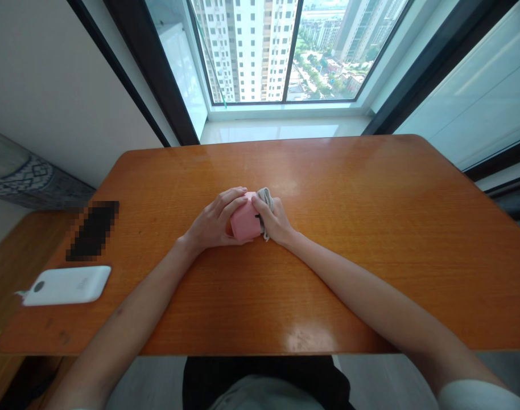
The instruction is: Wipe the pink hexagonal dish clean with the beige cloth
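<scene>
Over the middle of the wooden table (371, 228), a small pink box-like object (245, 220) is held between my hands. My left hand (217, 219) grips it from the left, fingers over the top and thumb along the near side. A folded grey cloth (265, 198) is in my right hand (275, 221), pressed against the pink object's right side. My right thumb rests on the pink object near a small dark mark. I cannot tell whether the object touches the tabletop. Part of the cloth is hidden behind my right fingers.
A white flat device (70, 285) with a round dark spot lies at the table's left. Behind it is a pixelated dark patch (93, 230). A window (281, 51) stands beyond the far edge, and a patterned cushion-like item (29, 171) is at left.
</scene>
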### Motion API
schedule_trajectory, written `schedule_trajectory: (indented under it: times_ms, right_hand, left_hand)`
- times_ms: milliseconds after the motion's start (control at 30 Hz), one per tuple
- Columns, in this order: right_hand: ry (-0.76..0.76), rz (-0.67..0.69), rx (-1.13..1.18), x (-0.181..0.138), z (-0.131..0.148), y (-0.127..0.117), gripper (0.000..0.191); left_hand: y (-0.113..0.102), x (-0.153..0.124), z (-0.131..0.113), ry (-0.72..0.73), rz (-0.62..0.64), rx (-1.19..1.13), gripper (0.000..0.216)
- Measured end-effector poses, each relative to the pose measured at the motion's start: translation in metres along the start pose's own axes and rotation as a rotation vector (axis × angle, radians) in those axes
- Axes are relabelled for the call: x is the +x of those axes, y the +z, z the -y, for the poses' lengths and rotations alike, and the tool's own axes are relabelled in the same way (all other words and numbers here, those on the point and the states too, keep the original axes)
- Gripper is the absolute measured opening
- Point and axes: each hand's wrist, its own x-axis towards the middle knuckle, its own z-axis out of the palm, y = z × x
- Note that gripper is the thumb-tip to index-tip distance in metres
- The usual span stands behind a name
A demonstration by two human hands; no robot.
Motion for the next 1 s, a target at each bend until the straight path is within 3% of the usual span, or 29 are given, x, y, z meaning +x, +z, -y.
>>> schedule_trajectory:
  times_ms: [700, 1000]
  right_hand:
    - [-0.045, 0.0, -0.027, 0.0, -0.006, -0.002, 0.062]
    - [-0.063, 0.006, -0.035, -0.001, -0.005, -0.002, 0.063]
  left_hand:
    - [-0.002, 0.008, -0.015, -0.213, -0.002, -0.177, 0.119]
    - [0.005, 0.006, -0.014, -0.484, 0.01, -0.414, 0.1]
